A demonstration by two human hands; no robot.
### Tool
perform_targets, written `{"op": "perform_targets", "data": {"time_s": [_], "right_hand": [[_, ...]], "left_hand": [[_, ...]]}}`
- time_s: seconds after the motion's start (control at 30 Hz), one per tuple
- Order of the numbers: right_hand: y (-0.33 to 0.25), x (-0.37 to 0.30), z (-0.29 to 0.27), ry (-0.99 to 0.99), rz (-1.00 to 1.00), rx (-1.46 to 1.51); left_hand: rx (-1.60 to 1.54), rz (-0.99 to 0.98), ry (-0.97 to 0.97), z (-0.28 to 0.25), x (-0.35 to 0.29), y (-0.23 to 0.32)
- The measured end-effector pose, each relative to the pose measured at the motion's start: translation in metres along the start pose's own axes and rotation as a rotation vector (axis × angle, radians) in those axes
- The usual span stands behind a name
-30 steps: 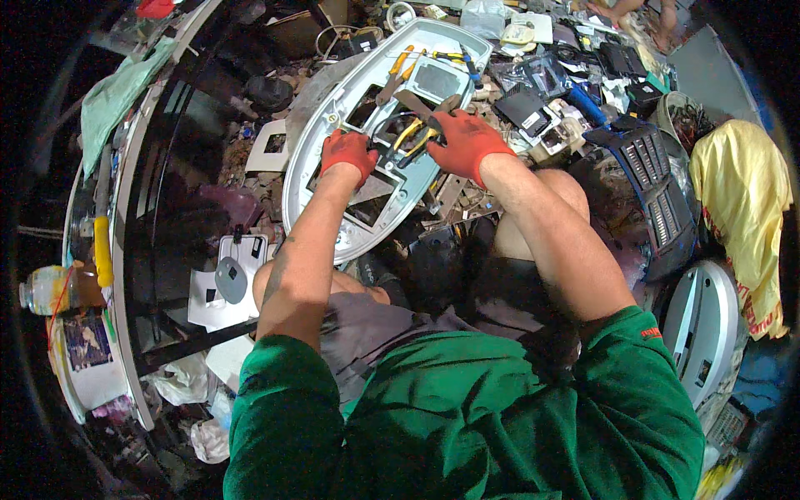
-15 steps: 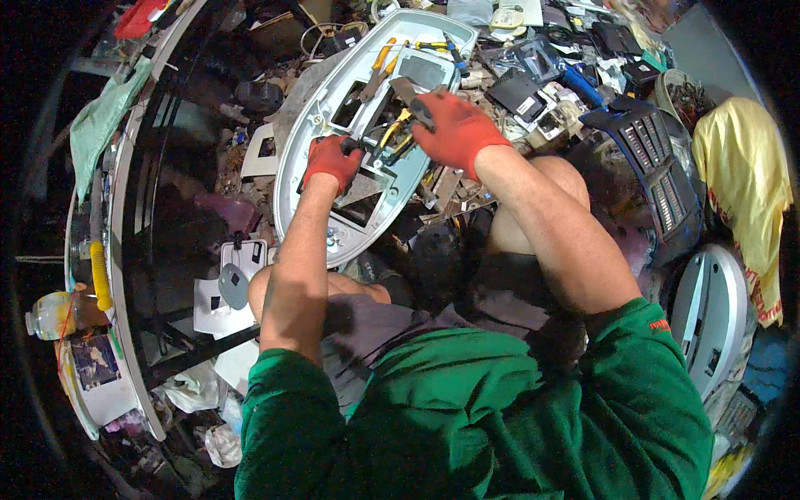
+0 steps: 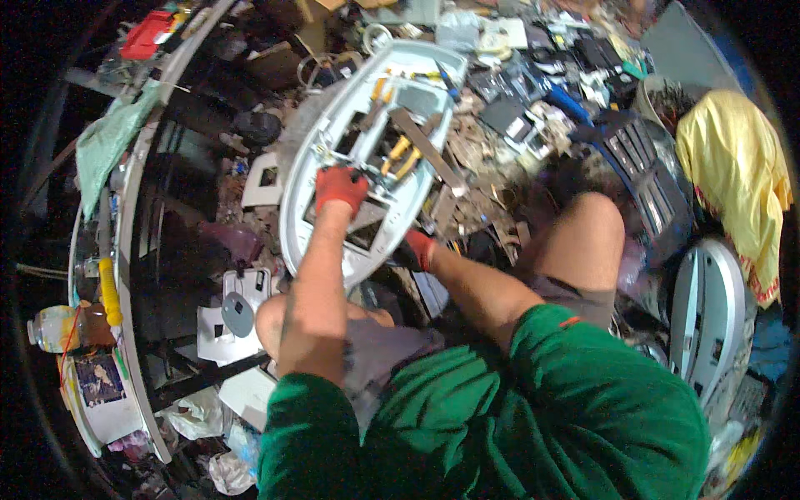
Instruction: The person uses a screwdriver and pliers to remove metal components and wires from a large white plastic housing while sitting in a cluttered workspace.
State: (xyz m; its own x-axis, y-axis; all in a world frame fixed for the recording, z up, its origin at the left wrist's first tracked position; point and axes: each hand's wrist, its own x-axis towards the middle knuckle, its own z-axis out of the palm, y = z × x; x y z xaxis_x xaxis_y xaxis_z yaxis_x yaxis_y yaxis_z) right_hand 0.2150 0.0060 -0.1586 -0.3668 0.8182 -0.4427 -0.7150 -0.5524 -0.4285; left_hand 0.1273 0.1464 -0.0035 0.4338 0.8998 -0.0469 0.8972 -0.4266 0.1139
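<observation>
My left hand (image 3: 342,190), in a red glove with dark fingertips, is closed over the inside of a long pale plastic housing (image 3: 293,225). What its fingers grip is hidden beneath them. My right hand (image 3: 418,248), also gloved in red, is low beside the housing's near right edge, its fingers lost in shadow. Across the housing's right rim lies a flat brown bar (image 3: 427,148), touched by neither hand. Yellow-handled pliers (image 3: 400,152) rest inside, just beyond my left hand. Further up the housing is an orange-handled tool (image 3: 379,90).
Electronic scrap (image 3: 508,117) is heaped beyond the housing to the right. A dark slotted panel (image 3: 637,158) and a yellow sack (image 3: 725,142) stand at right, above a grey oval shell (image 3: 708,308). A metal-edged frame (image 3: 125,250) runs along the left.
My right hand has let go of the brown bar, which now lies across the housing, and has dropped toward me beside it. My left hand stays at the housing; the view has shifted slightly.
</observation>
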Motion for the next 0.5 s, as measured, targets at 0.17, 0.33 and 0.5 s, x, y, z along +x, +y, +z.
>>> {"op": "perform_targets", "data": {"time_s": [0.17, 0.33, 0.5], "right_hand": [[0.002, 0.054, -0.078, -0.333, -0.388, 0.423], [0.018, 0.084, -0.03, -0.281, -0.37, 0.544], [0.014, 0.085, -0.038, -0.231, -0.387, 0.567]], "left_hand": [[-0.018, -0.005, -0.045, 0.001, 0.003, 0.047], [0.069, -0.07, -0.063, 0.013, -0.004, 0.006], [0.079, -0.07, -0.121, -0.003, -0.004, 0.029]]}}
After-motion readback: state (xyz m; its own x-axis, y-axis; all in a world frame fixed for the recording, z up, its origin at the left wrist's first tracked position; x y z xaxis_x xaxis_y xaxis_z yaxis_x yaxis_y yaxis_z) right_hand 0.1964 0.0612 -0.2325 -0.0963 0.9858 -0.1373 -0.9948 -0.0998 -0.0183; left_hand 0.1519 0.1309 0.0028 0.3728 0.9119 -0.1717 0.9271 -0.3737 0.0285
